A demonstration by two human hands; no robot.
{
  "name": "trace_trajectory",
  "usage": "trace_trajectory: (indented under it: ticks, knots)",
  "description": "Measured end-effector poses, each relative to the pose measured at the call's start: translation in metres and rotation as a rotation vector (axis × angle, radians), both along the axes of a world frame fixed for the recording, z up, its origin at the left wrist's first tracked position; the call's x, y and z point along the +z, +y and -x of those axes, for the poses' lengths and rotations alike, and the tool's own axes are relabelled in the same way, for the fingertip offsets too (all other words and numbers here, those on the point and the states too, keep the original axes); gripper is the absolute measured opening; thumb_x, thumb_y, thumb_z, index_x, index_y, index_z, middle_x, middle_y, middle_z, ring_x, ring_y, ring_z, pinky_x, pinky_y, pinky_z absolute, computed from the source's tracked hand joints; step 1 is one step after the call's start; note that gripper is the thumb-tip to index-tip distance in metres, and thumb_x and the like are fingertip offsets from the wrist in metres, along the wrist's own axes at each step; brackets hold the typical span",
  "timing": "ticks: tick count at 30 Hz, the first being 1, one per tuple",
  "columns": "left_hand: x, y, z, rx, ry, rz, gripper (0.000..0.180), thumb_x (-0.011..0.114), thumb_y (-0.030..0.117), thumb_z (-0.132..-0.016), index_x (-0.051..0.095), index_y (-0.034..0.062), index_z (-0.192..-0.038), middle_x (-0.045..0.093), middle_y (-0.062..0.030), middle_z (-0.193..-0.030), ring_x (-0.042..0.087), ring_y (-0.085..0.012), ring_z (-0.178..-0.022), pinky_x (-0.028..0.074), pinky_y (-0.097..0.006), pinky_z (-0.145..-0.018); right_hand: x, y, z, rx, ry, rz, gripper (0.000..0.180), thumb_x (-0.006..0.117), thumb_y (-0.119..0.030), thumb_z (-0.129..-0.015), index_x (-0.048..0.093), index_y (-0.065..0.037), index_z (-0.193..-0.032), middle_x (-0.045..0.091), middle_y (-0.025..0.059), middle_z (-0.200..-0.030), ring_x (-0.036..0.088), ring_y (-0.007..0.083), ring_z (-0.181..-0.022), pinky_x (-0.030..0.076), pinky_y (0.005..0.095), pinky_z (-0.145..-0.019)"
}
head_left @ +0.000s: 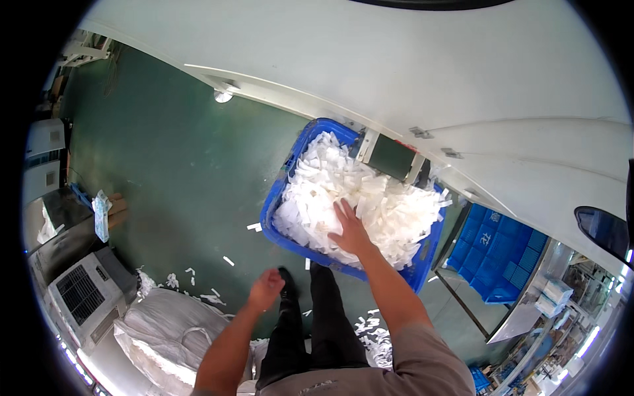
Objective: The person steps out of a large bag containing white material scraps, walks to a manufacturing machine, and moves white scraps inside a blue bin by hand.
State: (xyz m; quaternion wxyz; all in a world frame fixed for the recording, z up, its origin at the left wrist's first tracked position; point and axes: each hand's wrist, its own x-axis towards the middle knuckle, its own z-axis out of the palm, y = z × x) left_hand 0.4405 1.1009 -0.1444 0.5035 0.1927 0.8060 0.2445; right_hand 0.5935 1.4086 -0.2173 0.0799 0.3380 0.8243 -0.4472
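Observation:
A blue plastic tub (269, 210) on the floor in front of me is heaped with white paper scraps (330, 185), mostly short strips. My right hand (351, 231) reaches over its near side and lies on the heap, fingers spread, with nothing gripped in it. Outside the tub, lower and to the left, my left hand (267, 289) hangs in the air above my shoe. Its fingers are curled in, and I see nothing held in them.
A large pale machine panel (422, 79) borders the tub's far side, with a chute-like opening (389, 157) over the scraps. Blue crates (492, 247) stand to the right. A stuffed white sack (175, 323) lies at lower left beside a grey vented unit (82, 294). Loose strips litter the green floor (191, 165).

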Motion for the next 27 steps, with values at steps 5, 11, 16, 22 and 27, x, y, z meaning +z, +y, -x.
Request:
trace_trajectory:
  ticks: [5,11,16,22,27]
  knots:
    - [-0.054,0.096,0.007,0.658,-0.248,0.128,0.037,0.069,0.023,-0.084,0.054,0.0021,-0.111,0.062,-0.0093,-0.096,0.062,-0.0220,-0.078,0.053,-0.037,-0.069,0.046,0.040,-0.098,-0.086,0.237,0.189,0.065,0.075,-0.008,-0.074,0.051,-0.010,-0.135,0.046,0.0130,-0.142,0.042,0.0339,-0.132,0.030,0.0411,-0.112]
    - [-0.084,0.108,0.014,0.958,-0.547,0.224,0.024,0.063,0.022,-0.089,0.054,0.0046,-0.102,0.060,-0.0078,-0.091,0.059,-0.0228,-0.075,0.052,-0.040,-0.068,-0.060,0.053,-0.293,-0.710,-0.678,-0.436,0.064,0.073,-0.025,-0.076,0.049,0.001,-0.129,0.053,0.0223,-0.132,0.055,0.0377,-0.117,0.042,0.0442,-0.101]
    - [-0.075,0.099,0.019,0.948,-0.534,0.197,0.025,0.063,0.022,-0.089,0.053,0.0063,-0.105,0.059,-0.0077,-0.091,0.059,-0.0230,-0.075,0.052,-0.041,-0.067,-0.104,0.007,-0.343,-0.996,-0.886,-0.046,0.066,0.075,-0.027,-0.069,0.052,0.003,-0.123,0.059,0.0245,-0.122,0.059,0.0412,-0.108,0.047,0.0445,-0.094]
    - [-0.074,0.059,0.025,1.012,-0.399,0.153,0.027,0.062,0.021,-0.088,0.052,0.0067,-0.108,0.058,-0.0082,-0.096,0.058,-0.0226,-0.076,0.050,-0.041,-0.068,-0.105,-0.017,-0.356,-1.373,-0.416,0.633,0.046,0.069,-0.001,-0.066,0.058,0.002,-0.111,0.064,0.0168,-0.099,0.063,0.0329,-0.088,0.052,0.0458,-0.080]
    - [-0.073,0.000,0.033,1.066,-0.416,0.254,0.027,0.062,0.021,-0.087,0.053,0.0079,-0.110,0.057,-0.0077,-0.097,0.058,-0.0237,-0.076,0.050,-0.041,-0.068,-0.099,-0.048,-0.337,-1.507,-0.264,0.666,0.045,0.066,0.004,-0.062,0.057,0.001,-0.107,0.063,0.0162,-0.096,0.062,0.0333,-0.083,0.052,0.0467,-0.078]
